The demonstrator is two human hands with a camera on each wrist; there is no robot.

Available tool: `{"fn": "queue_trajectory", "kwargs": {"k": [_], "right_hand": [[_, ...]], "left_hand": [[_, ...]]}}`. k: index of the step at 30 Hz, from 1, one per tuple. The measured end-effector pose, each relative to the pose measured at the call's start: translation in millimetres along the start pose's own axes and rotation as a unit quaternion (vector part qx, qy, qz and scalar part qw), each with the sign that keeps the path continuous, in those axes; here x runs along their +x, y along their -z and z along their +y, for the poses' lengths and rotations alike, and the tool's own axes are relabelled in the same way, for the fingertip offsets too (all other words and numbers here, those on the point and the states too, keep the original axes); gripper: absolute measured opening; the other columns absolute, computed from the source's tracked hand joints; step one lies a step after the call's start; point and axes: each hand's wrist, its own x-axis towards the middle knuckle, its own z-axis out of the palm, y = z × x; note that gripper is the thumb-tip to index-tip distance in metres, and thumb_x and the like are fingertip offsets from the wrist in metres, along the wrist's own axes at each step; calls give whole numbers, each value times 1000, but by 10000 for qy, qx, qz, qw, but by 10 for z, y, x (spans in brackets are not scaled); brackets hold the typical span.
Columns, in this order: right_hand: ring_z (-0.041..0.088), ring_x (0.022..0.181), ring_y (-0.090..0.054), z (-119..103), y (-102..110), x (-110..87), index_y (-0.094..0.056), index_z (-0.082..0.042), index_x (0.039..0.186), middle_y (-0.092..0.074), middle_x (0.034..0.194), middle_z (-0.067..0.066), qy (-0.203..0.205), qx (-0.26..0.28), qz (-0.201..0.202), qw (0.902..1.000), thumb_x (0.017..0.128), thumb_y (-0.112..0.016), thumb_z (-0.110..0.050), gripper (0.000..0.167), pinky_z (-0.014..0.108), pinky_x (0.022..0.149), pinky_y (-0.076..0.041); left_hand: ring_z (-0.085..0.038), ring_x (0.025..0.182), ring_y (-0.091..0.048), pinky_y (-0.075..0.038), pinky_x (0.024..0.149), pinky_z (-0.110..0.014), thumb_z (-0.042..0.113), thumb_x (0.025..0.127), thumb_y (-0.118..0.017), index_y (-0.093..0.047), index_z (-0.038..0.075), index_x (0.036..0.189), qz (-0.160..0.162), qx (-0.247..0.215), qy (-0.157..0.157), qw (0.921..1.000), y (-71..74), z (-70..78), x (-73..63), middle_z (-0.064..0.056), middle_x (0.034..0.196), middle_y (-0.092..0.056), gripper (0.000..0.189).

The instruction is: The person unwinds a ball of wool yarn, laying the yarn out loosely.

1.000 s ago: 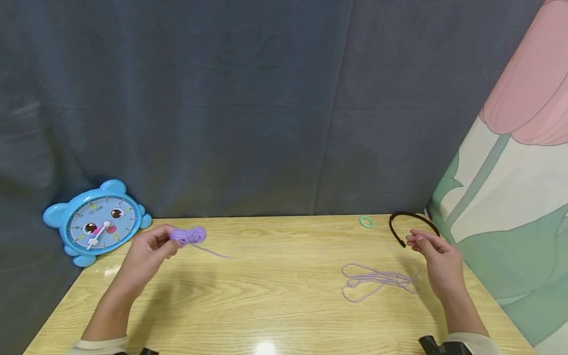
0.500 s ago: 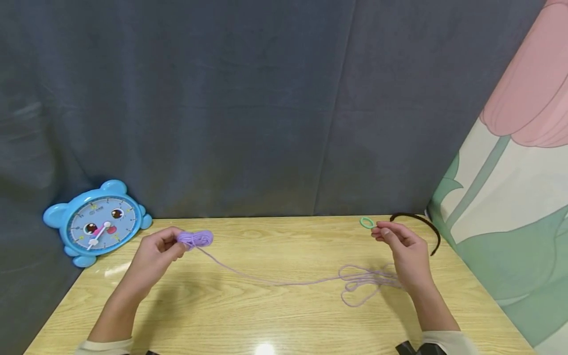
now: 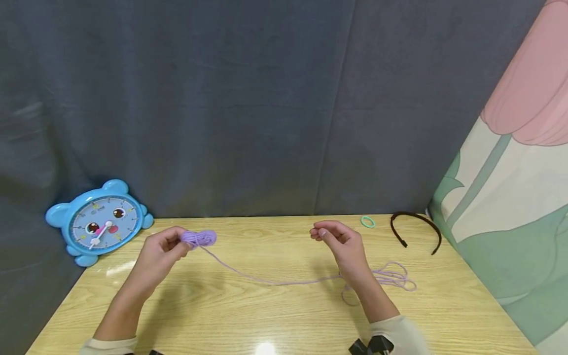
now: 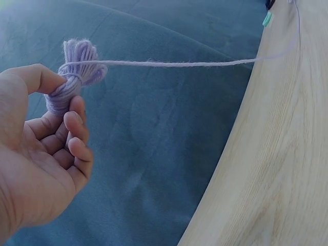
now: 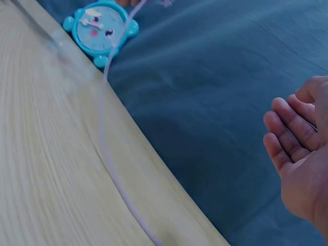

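Observation:
My left hand (image 3: 161, 254) pinches a small wound bundle of purple yarn (image 3: 199, 238) between thumb and fingers, held above the left part of the table. In the left wrist view the bundle (image 4: 77, 72) shows a strand wrapped round its middle. From it a single strand (image 3: 266, 282) runs down and rightward to a loose heap of yarn loops (image 3: 397, 277) on the table. The right forearm partly covers this heap. Over the table, right of the middle, my right hand (image 3: 343, 246) holds nothing; its palm and loosely bent fingers (image 5: 287, 125) show in the right wrist view.
A blue cartoon clock (image 3: 102, 222) leans against the dark curtain (image 3: 239, 108) at the left. Near the back right of the wooden table (image 3: 248, 320) lie a green ring (image 3: 367, 222) and a black headband (image 3: 417, 215). A flower-patterned wall hanging (image 3: 510, 197) borders the right.
My right hand has moved left from near the headband, past the green ring, toward the middle. The left hand with the yarn bundle has shifted slightly right, and the strand now hangs slack.

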Motion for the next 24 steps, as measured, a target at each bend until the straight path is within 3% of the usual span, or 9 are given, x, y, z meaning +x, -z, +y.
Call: {"fn": "queue_trajectory", "kwargs": {"k": [10,18,24], "right_hand": [[9,93,-73,142,-542,-8,-66,11,116,-78,99,-3,-204,274,-428,9985,101,-65,-11,27,25,91,-59],[8,92,-73,192,-938,-10,-67,10,117,-70,108,34,-208,476,-817,9953,101,-65,-11,25,27,89,-60],[6,95,-72,274,-1200,-29,-68,6,118,-69,113,35,-554,490,-1119,9910,102,-64,-10,23,28,93,-60]], "left_hand": [[-6,73,-54,-47,63,-22,-3,96,-59,-65,-8,101,-65,-66,-129,9999,-58,9,-1,11,80,-59,9],[-6,73,-53,-46,63,-22,-6,95,-57,-64,-8,98,-73,-215,-161,9996,-83,19,-5,10,78,-59,8],[-8,70,-52,-45,60,-23,-8,93,-56,-63,-8,97,-127,-322,-240,9991,-104,20,-9,8,77,-58,8]]}}
